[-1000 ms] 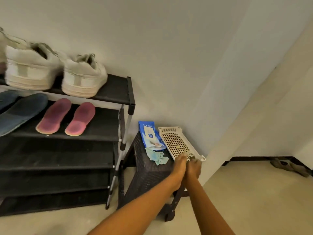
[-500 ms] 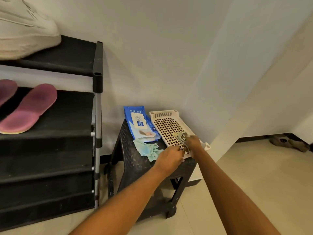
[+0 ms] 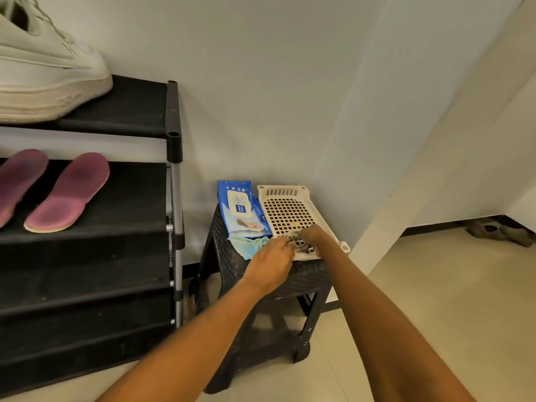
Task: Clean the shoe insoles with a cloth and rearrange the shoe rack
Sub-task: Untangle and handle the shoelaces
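Observation:
A black stool [image 3: 232, 268] stands right of the black shoe rack [image 3: 121, 198]. On the stool lie a blue wet-wipe pack [image 3: 237, 210], a pale green cloth [image 3: 248, 245] and a cream perforated tray [image 3: 285, 188]. At the tray's near end my right hand [image 3: 317, 236] pinches a crumpled greyish wipe [image 3: 295, 242]. My left hand [image 3: 269, 265] hovers over the stool's front edge, its bent fingertips reaching the same wipe; their grip is hidden. Two pink insoles [image 3: 69, 192] lie on the rack's second shelf, with a white sneaker [image 3: 43, 76] on the top shelf.
The rack's lower shelves are dark and bare. A wall corner juts out just right of the stool. A pair of brownish shoes [image 3: 499, 230] sits on the tiled floor at the far right, by the skirting.
The view has moved closer and to the right. My right hand has lowered the crumpled wipe onto the tray's near end, and my left hand has moved in to meet it.

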Demonstrator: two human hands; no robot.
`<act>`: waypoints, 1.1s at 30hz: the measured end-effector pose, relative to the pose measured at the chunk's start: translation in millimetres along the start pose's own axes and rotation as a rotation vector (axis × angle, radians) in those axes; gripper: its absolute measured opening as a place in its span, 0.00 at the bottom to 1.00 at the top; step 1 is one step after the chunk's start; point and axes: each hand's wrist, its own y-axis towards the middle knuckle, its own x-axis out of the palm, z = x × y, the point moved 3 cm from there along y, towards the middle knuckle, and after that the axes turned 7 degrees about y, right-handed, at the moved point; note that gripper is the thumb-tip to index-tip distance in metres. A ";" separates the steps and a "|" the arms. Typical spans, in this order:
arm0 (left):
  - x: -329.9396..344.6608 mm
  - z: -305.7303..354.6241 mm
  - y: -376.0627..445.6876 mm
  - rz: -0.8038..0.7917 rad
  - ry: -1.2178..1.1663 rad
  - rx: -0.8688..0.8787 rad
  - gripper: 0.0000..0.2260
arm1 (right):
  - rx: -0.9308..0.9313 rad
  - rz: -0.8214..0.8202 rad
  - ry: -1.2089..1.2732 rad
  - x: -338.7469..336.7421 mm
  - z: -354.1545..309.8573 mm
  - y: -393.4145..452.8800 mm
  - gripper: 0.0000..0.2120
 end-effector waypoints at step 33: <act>222.3 85.5 -371.0 -0.788 -0.155 -0.372 0.15 | 0.523 -0.031 0.419 180.2 452.0 -235.9 0.12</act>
